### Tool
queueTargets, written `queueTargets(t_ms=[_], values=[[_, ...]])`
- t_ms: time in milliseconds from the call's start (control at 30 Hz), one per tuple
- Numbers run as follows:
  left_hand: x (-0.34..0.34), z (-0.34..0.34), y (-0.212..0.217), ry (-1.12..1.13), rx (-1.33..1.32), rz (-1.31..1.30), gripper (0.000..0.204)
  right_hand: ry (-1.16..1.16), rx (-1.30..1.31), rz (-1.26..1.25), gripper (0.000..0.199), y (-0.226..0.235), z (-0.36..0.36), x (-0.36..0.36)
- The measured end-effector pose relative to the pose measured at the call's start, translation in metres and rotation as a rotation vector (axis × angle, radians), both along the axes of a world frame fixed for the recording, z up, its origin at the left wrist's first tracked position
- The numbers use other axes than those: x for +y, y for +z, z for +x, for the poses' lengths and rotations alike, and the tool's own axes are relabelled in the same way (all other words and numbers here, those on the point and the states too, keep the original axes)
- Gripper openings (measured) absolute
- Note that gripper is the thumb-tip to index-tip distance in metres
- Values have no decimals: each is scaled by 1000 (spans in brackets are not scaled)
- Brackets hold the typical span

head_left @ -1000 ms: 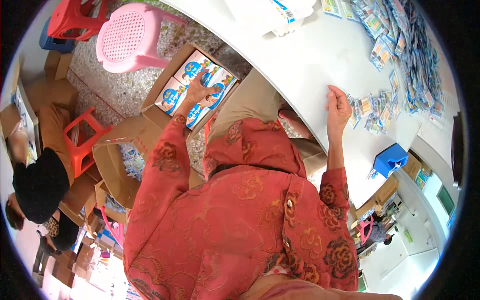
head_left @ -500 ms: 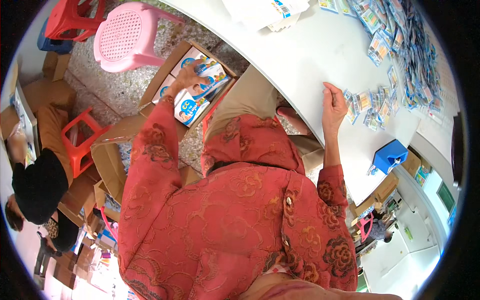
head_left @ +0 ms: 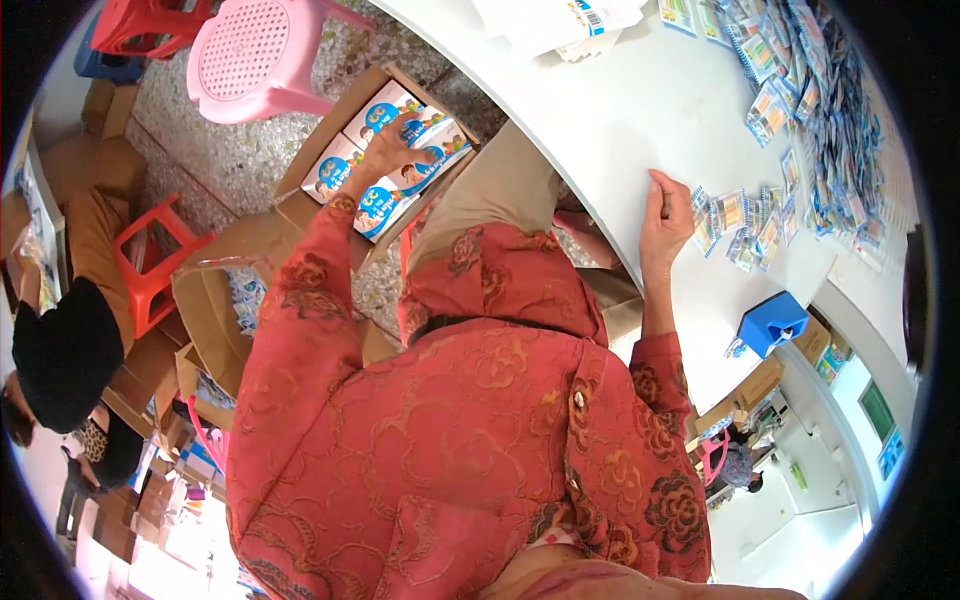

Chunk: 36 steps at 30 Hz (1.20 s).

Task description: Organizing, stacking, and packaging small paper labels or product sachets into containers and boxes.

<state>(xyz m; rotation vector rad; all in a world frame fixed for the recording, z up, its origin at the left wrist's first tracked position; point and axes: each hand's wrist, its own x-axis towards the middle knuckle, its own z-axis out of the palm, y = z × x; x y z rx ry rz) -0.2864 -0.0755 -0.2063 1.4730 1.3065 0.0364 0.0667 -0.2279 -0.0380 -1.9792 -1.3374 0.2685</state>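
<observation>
My left hand [head_left: 392,152] lies with its fingers spread on top of small white boxes [head_left: 375,205] with blue and colourful print. The boxes sit side by side in an open cardboard carton [head_left: 312,150] beside the table, and the hand hides part of them. My right hand [head_left: 667,225] rests on the white table [head_left: 610,130], its fingers loosely curled in, with nothing seen in it. Right beside it lies a small group of flat printed packets [head_left: 740,215].
A large heap of packets [head_left: 815,110] covers the table's far right. A blue tape dispenser [head_left: 773,324] and a white paper stack [head_left: 570,25] stand on it too. Stools, including a pink one [head_left: 250,60], are at left. Another person in black [head_left: 65,340] works at far left.
My left hand has shifted slightly right over the boxes, its fingers spread wider, and the box tops now sit flatter and more even. My right hand has hardly moved.
</observation>
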Motion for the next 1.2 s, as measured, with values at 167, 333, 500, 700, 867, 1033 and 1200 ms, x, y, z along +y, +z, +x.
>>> queueTargets(t_ms=[167, 333, 500, 700, 867, 1033, 1200], values=[[-18, -5, -15, 93, -53, 248, 89, 0, -14, -7, 14, 3, -2, 1], [-29, 6, 0, 117, 92, 460, 87, -9, -31, 17, 14, 5, -4, 3], [-28, 4, 14, 141, 55, 320, 89, -3, -7, 39, 14, 3, -3, 1], [-6, -5, 32, 34, 54, 310, 90, 1, -23, 18, 14, 0, -1, 0], [-5, -21, 28, 233, -306, -85, 90, 4, -32, 6, 15, -1, -1, -1], [-25, -31, -5, 244, -270, -23, 90, 14, -23, 23, 15, 0, -3, 1], [-28, -6, 0, 285, -302, 1, 93, 4, -30, 1, 16, 0, -1, 1]])
